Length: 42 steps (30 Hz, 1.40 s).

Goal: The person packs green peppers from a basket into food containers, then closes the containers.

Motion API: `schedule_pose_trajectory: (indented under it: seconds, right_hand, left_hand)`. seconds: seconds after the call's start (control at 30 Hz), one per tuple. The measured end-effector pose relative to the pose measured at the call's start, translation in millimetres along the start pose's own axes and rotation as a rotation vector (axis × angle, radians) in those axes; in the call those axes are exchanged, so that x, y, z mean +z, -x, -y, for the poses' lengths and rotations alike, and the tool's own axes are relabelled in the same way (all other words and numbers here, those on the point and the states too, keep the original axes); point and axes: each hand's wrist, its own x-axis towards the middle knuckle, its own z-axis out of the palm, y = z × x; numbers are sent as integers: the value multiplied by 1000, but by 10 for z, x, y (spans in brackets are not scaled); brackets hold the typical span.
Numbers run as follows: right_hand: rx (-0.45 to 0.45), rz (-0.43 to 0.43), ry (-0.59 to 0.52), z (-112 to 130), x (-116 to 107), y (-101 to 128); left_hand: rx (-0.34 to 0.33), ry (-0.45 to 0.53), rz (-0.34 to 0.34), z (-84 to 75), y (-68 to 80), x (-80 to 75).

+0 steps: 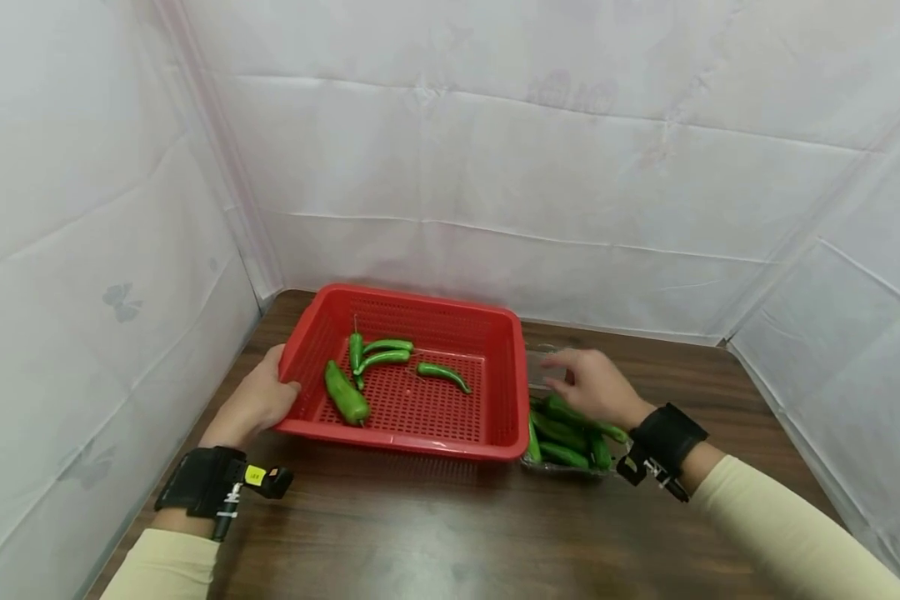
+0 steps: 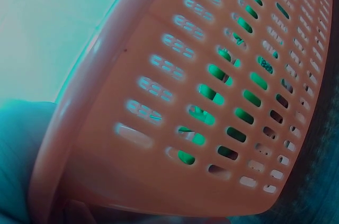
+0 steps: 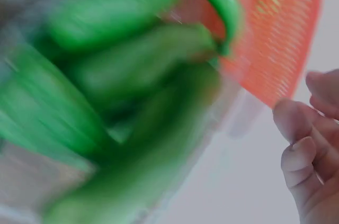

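A red plastic basket (image 1: 427, 446) with slotted walls holds several green peppers (image 1: 345, 392), one fatter than the slim curved ones. My left hand (image 1: 258, 402) grips the basket's left rim, thumb inside and fingers around the outer wall. In the left wrist view the basket wall (image 2: 132, 166) fills most of the picture, with green showing through its slots. Over a heap of green peppers (image 1: 562, 433) to the basket's right hovers my right hand (image 1: 592, 387). Its fingers are loosely bent with nothing between them, as the right wrist view also shows beside the blurred peppers (image 3: 132, 65).
Under the heaped peppers lies a clear plastic tray (image 1: 537, 371), close against the basket's right side. Both stand on a dark wooden table (image 1: 390, 533). White sheeting (image 1: 450, 167) rises behind the table and along both sides.
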Motion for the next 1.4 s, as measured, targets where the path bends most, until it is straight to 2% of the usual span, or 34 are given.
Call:
schedule_pose_trajectory:
  seconds: [0.1,0.2,0.43,0.63,0.83,1.03,1.23,1.4]
  right_hand:
    - [18,-73,38,24,-133,-136]
    - [9,-72,45,63,-185,-263]
    - [-9,24,11,238,-117,-543]
    - [-57,137,60,517,-28,-890]
    - [-113,340,116,895,234,-1364]
    - [-126,522,136,1260,724,-1700]
    - [-38,625,184,1470,1155,-1744]
    - [26,627,232,1370,1192,-1664]
  left_hand:
    - [1,-10,-9,6,6,-20]
    - [2,-17,-10,11,11,-28]
    - [-2,-15,-8,-5,-8,15]
    - [5,-11,-18,-67,-35,120]
    - [3,-19,-26,-139,-40,188]
    - [4,-18,-27,-212,-59,266]
    - [7,-15,-22,-260,-76,423]
    - [36,12,1,-353,-117,486]
